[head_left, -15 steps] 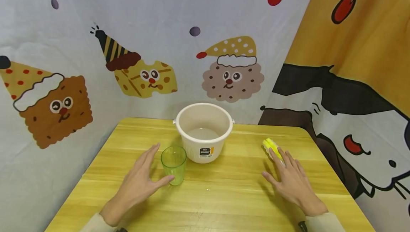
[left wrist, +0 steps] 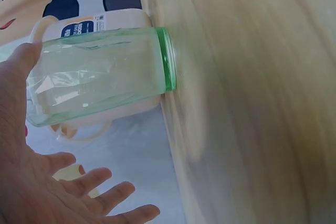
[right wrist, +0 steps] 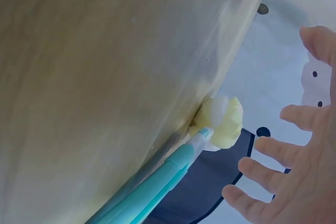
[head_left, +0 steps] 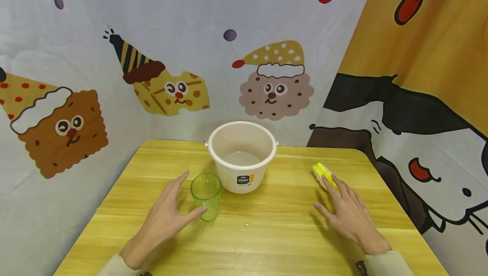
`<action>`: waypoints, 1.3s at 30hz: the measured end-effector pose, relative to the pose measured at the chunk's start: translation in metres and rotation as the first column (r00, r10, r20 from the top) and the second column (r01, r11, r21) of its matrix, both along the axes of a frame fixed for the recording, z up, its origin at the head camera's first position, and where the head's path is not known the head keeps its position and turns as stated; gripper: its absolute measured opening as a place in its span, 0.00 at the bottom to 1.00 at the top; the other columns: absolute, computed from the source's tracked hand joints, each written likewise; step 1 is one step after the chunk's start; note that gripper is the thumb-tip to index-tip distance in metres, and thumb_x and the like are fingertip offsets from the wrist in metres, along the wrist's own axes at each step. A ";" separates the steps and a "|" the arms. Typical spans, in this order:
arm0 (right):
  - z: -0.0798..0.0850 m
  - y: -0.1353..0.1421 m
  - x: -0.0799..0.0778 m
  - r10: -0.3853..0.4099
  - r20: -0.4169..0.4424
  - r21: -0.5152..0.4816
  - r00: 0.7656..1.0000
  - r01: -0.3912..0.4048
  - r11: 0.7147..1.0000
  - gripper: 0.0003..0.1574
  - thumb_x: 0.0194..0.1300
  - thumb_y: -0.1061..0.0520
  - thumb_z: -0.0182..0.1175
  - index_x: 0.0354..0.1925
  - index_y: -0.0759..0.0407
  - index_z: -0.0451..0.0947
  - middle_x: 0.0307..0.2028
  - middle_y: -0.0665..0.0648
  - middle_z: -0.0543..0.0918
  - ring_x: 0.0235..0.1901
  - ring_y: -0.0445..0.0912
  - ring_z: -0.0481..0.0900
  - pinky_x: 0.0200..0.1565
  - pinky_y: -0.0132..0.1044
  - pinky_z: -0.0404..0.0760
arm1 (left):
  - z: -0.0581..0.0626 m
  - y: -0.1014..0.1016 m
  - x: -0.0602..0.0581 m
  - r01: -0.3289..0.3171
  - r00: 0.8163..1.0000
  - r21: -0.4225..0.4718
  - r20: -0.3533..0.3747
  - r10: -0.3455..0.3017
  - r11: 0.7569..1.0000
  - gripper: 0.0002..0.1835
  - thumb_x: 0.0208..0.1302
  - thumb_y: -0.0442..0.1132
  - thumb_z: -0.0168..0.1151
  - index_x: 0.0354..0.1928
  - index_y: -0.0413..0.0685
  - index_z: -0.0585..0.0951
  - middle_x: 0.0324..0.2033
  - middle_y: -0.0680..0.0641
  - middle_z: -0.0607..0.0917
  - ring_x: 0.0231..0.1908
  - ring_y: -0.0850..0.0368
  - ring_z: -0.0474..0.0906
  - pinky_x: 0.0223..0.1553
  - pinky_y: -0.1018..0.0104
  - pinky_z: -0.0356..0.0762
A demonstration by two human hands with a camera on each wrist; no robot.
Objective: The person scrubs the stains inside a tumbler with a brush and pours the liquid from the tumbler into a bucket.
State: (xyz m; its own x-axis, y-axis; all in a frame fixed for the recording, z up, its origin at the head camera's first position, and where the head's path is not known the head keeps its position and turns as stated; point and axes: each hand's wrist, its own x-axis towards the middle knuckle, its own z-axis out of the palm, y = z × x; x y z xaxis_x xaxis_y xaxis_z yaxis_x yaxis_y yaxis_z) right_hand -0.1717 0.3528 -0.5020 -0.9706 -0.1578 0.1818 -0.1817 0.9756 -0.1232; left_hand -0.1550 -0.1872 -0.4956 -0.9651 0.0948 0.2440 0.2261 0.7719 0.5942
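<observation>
A clear green cup [head_left: 209, 197] stands upright on the table. My left hand [head_left: 162, 214] is just left of it, fingers spread and thumb reaching across the cup's near side in the head view. In the left wrist view the thumb overlaps the rim end of the cup [left wrist: 105, 72], and the other fingers stand away from it. My right hand [head_left: 352, 221] hovers with loosely spread fingers over a sponge brush [head_left: 320, 169] lying on the table. Its yellow-and-white head and teal handle [right wrist: 163, 182] show in the right wrist view, apart from the fingers.
Behind the cup stands a cream bucket [head_left: 228, 176] with a label on its front, near the table's back edge. A cloth [head_left: 183, 128] printed with cartoon figures hangs behind the wooden table [head_left: 267, 242]. Small water drops dot the tabletop.
</observation>
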 end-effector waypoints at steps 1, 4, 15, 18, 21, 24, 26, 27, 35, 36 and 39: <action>0.000 0.000 0.000 -0.001 0.002 0.001 1.000 0.001 1.000 0.58 0.84 0.23 0.63 0.94 0.48 0.59 0.91 0.70 0.61 0.83 0.79 0.67 0.72 0.89 0.72 | -0.001 0.000 0.000 0.002 1.000 0.003 0.000 -0.002 1.000 0.64 0.68 0.74 0.80 0.95 0.56 0.59 0.85 0.33 0.73 0.79 0.24 0.77 0.68 0.17 0.83; 0.000 0.001 0.001 -0.002 0.003 0.002 1.000 0.002 1.000 0.58 0.84 0.25 0.64 0.94 0.48 0.59 0.91 0.71 0.61 0.82 0.79 0.67 0.71 0.89 0.73 | -0.001 0.002 0.000 0.007 1.000 0.009 0.001 -0.007 1.000 0.65 0.67 0.73 0.81 0.94 0.56 0.59 0.84 0.32 0.74 0.78 0.23 0.78 0.67 0.18 0.84; 0.001 0.005 0.001 -0.014 0.009 0.003 1.000 0.014 1.000 0.58 0.83 0.28 0.67 0.94 0.50 0.60 0.89 0.72 0.63 0.82 0.79 0.67 0.69 0.89 0.74 | 0.002 0.006 -0.002 0.044 0.999 0.097 -0.019 -0.042 0.994 0.64 0.63 0.67 0.88 0.91 0.50 0.66 0.83 0.34 0.77 0.75 0.28 0.83 0.68 0.23 0.86; 0.001 0.006 0.001 -0.016 0.015 0.000 1.000 0.016 1.000 0.58 0.83 0.28 0.67 0.94 0.49 0.60 0.89 0.72 0.63 0.81 0.79 0.68 0.68 0.89 0.74 | 0.001 0.009 -0.003 0.054 0.999 0.131 -0.017 -0.052 0.990 0.63 0.62 0.66 0.89 0.91 0.49 0.66 0.85 0.35 0.76 0.75 0.29 0.83 0.71 0.25 0.86; 0.002 0.005 0.001 -0.018 0.019 -0.006 1.000 0.018 1.000 0.57 0.83 0.28 0.67 0.93 0.49 0.60 0.89 0.72 0.63 0.81 0.79 0.68 0.68 0.89 0.75 | 0.000 0.011 -0.003 0.057 0.998 0.150 -0.012 -0.055 0.987 0.63 0.61 0.65 0.90 0.90 0.48 0.66 0.85 0.35 0.75 0.76 0.29 0.82 0.72 0.26 0.85; 0.002 0.005 0.001 -0.020 0.017 -0.007 1.000 0.021 1.000 0.57 0.83 0.28 0.68 0.93 0.50 0.61 0.89 0.72 0.64 0.80 0.80 0.69 0.68 0.89 0.75 | -0.001 0.012 -0.004 0.056 0.998 0.158 -0.005 -0.055 0.986 0.64 0.61 0.64 0.90 0.91 0.49 0.66 0.85 0.35 0.75 0.76 0.28 0.82 0.71 0.23 0.85; 0.001 0.006 0.001 -0.022 0.015 -0.005 1.000 0.022 1.000 0.57 0.83 0.29 0.68 0.93 0.50 0.61 0.88 0.72 0.65 0.79 0.80 0.70 0.67 0.89 0.76 | -0.002 0.012 -0.004 0.053 0.999 0.162 -0.001 -0.053 0.985 0.64 0.61 0.64 0.90 0.91 0.49 0.66 0.85 0.34 0.75 0.75 0.28 0.82 0.70 0.21 0.84; 0.001 0.007 0.001 -0.023 0.015 -0.003 1.000 0.023 1.000 0.57 0.83 0.29 0.68 0.93 0.50 0.61 0.88 0.73 0.66 0.79 0.80 0.71 0.67 0.89 0.76 | -0.003 0.012 -0.004 0.052 0.999 0.165 0.001 -0.053 0.985 0.64 0.61 0.64 0.90 0.91 0.50 0.66 0.85 0.34 0.75 0.75 0.28 0.83 0.69 0.20 0.84; -0.002 0.011 0.000 -0.028 0.015 -0.006 0.999 0.029 1.000 0.57 0.83 0.30 0.69 0.93 0.51 0.60 0.87 0.73 0.66 0.78 0.80 0.71 0.65 0.89 0.77 | -0.005 0.013 -0.005 0.060 0.997 0.234 0.023 -0.068 0.970 0.63 0.61 0.61 0.91 0.91 0.52 0.65 0.83 0.33 0.76 0.75 0.29 0.81 0.62 0.35 0.94; -0.002 0.011 0.000 -0.029 0.015 -0.006 0.999 0.029 1.000 0.57 0.83 0.30 0.69 0.93 0.51 0.60 0.87 0.73 0.66 0.78 0.80 0.72 0.65 0.89 0.77 | -0.005 0.014 -0.005 0.062 0.997 0.245 0.028 -0.071 0.968 0.63 0.61 0.61 0.91 0.91 0.52 0.65 0.83 0.33 0.76 0.76 0.28 0.81 0.61 0.37 0.95; -0.002 0.012 0.000 -0.030 0.016 -0.006 0.999 0.030 1.000 0.57 0.83 0.31 0.69 0.93 0.51 0.61 0.87 0.73 0.67 0.78 0.80 0.72 0.64 0.89 0.78 | -0.005 0.014 -0.005 0.060 0.997 0.262 0.040 -0.073 0.963 0.63 0.62 0.61 0.91 0.92 0.53 0.65 0.84 0.33 0.75 0.75 0.28 0.81 0.60 0.39 0.96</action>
